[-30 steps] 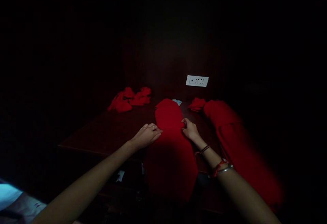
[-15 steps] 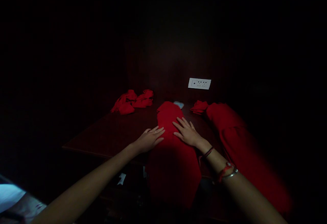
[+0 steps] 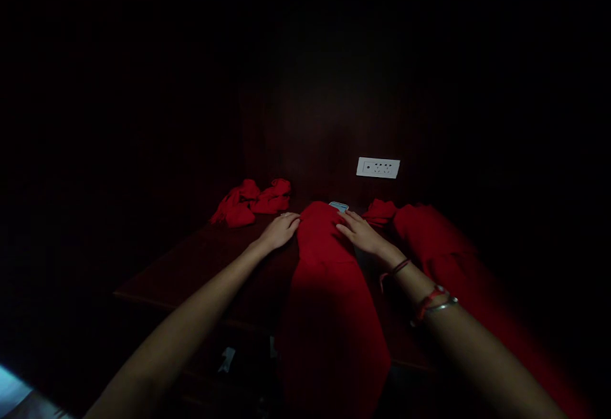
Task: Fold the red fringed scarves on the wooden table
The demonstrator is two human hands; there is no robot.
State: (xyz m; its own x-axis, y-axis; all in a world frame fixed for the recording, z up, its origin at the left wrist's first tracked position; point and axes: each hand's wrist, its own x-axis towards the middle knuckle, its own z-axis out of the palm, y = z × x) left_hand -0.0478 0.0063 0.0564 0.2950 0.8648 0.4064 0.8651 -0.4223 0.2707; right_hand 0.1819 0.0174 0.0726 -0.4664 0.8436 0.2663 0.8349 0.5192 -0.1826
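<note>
A long red cloth (image 3: pixel 329 279) lies across a dark wooden table (image 3: pixel 210 260) and hangs over its near edge. My left hand (image 3: pixel 280 229) rests flat at the cloth's left edge near its far end, fingers stretched out. My right hand (image 3: pixel 360 232) lies flat on the cloth's right edge at the same height, fingers apart; bracelets and a red thread show on that wrist. Neither hand holds anything.
A crumpled heap of red cloth (image 3: pixel 251 201) sits at the table's far left. More red fabric (image 3: pixel 429 241) drapes along the right side, with a small folded red piece (image 3: pixel 379 210) behind it. A white socket plate (image 3: pixel 378 167) is on the dark wall. A small pale object (image 3: pixel 338 205) lies beyond the cloth.
Both hands slid away from me along the cloth, from its middle to its far end. The right hand went from a pinch to lying flat.
</note>
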